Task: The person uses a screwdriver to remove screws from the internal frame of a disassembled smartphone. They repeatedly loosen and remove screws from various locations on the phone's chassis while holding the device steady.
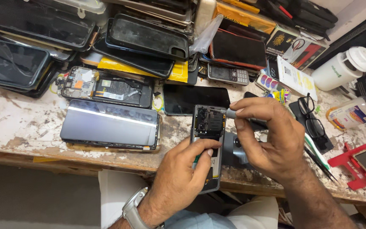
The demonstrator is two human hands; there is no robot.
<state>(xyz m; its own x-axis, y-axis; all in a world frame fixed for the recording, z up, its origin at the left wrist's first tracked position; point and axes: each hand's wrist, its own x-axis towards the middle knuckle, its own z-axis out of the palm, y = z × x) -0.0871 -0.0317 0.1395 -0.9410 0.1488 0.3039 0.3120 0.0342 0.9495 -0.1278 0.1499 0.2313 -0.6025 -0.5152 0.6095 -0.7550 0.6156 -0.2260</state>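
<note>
Opened phone [208,140] lay at the bench [18,123] edge; my left hand [183,174] pinched its lower half, my right hand [267,135] pinched a small tool [231,113]. I judged it light, fragile, best gripped by the frame sides.

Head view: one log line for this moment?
left hand: steadies opened phone | right hand: small tool tip at phone's top edge | worn workbench

Your left hand [183,178] grips the opened phone [208,144] from below, thumb pressed across its middle, back cover off, camera end pointing away from you. Your right hand [267,140] pinches a small grey tool [231,113] at the phone's top right corner. Phone rests at the edge of the worn white workbench [18,123]. Dark phone screen [109,125] lies flat to the left. Black glasses [312,116] sit near your right hand.
</note>
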